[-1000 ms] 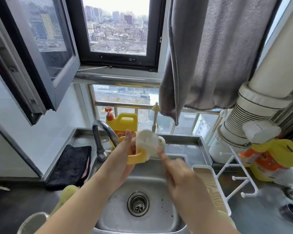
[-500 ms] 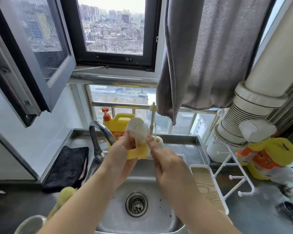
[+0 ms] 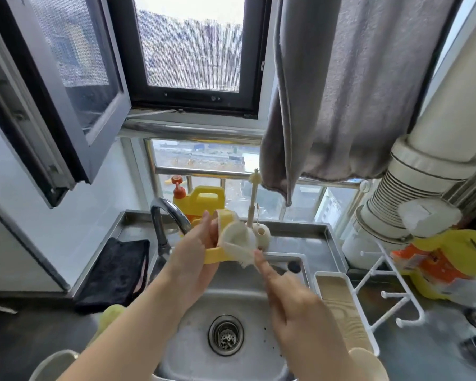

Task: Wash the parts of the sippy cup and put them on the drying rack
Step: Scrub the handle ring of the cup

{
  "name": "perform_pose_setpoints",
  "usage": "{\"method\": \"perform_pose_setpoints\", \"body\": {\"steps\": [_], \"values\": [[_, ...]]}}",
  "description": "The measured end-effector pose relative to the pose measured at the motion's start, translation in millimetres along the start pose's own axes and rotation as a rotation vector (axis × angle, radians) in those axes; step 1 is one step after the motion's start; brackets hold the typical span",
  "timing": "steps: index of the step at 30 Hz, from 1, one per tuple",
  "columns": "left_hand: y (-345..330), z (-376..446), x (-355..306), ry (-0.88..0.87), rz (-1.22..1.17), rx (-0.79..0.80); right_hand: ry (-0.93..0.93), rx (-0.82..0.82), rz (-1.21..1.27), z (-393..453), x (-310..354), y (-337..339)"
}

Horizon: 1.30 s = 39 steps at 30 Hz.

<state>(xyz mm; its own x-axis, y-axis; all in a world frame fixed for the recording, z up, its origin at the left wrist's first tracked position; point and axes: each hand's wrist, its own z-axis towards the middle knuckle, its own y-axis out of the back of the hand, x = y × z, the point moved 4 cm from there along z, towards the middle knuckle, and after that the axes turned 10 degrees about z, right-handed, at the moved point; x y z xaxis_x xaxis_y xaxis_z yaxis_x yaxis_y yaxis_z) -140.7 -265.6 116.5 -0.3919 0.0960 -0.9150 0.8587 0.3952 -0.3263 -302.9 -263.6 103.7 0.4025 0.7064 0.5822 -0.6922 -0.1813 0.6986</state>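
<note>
My left hand (image 3: pixel 195 259) grips a yellow sippy cup part (image 3: pixel 217 254) with a ring-shaped rim, held over the steel sink (image 3: pixel 193 350) just right of the faucet (image 3: pixel 171 215). Against that part lies a white brush head (image 3: pixel 238 240). My right hand (image 3: pixel 294 306) holds the brush from below, index finger stretched toward it and the other fingers curled; the handle is hidden under the hand. The white drying rack (image 3: pixel 385 295), with pegs and a tray, stands to the right of the sink.
A cream holder (image 3: pixel 262 234) with a thin brush (image 3: pixel 254 193) stands behind the sink, beside a yellow detergent jug (image 3: pixel 204 198). A black cloth (image 3: pixel 116 273) lies left of the faucet. A clear cup (image 3: pixel 52 364) sits at the bottom left, and yellow bottles (image 3: pixel 448 259) crowd the right counter.
The white brush head has slid from the top of the yellow part down to its right side. My right hand has drawn back toward me. The left hand has turned the part slightly.
</note>
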Motion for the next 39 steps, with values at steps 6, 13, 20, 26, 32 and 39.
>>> {"method": "perform_pose_setpoints", "body": {"steps": [6,13,20,26,32,39], "values": [[-5,1,-4,-0.024,-0.046,0.037,0.027,-0.054,0.023,22,-1,1],[6,4,-8,-0.081,0.023,0.092,0.055,-0.100,0.076,16,-9,0],[7,5,-17,-0.075,-0.079,0.097,0.006,0.041,0.045,-14,-6,-19],[6,4,-34,-0.172,-0.136,0.101,0.057,-0.054,0.010,4,-11,-1],[0,2,-12,0.005,-0.358,0.134,0.089,-0.135,0.036,10,-4,8],[-5,-12,-12,-0.094,-0.230,0.381,0.075,-0.182,0.115,15,0,5]]}}
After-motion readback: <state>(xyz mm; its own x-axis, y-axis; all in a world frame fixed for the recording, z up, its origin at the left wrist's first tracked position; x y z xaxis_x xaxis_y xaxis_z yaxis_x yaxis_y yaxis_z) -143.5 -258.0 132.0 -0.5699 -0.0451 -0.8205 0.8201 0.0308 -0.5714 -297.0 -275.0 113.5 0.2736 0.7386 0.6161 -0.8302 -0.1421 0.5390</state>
